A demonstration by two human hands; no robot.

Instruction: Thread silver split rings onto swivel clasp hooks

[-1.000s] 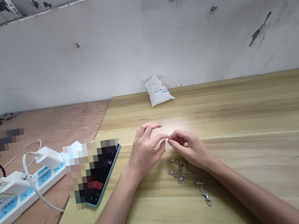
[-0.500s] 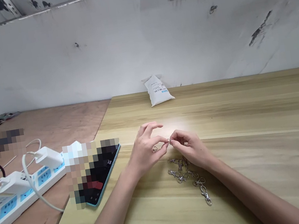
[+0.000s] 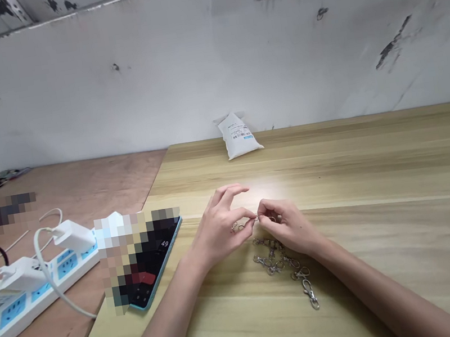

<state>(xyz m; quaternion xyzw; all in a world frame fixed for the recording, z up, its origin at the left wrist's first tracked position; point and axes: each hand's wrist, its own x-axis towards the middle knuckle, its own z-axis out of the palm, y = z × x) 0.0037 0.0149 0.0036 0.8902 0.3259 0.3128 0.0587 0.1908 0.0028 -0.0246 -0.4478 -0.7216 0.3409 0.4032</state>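
Close together above the table, my left hand (image 3: 220, 228) and my right hand (image 3: 288, 224) almost touch at the fingertips. Thumb and forefinger of the left pinch a small metal clasp (image 3: 236, 227), whose looped end shows inside the grip; its other fingers stretch out. Between the thumb and curled fingers of the right is a thin metal ring (image 3: 273, 219), mostly covered. Whether clasp and ring are linked, I cannot tell. Below the hands lie several silver swivel clasps (image 3: 275, 267) in a loose cluster, one of them (image 3: 310, 294) nearest me.
A white labelled packet (image 3: 239, 136) rests by the wall. Left of my forearm lies a phone (image 3: 155, 265) with its screen lit. Beyond it, a power strip (image 3: 55, 281) with white chargers and cables sits across the joint of the wooden table (image 3: 378, 167) and a brown surface.
Both hands stay nearly in place, the right slightly lower. More of the ring now shows in the right hand, and more of the clasp loop in the left. The loose clasps have not moved.
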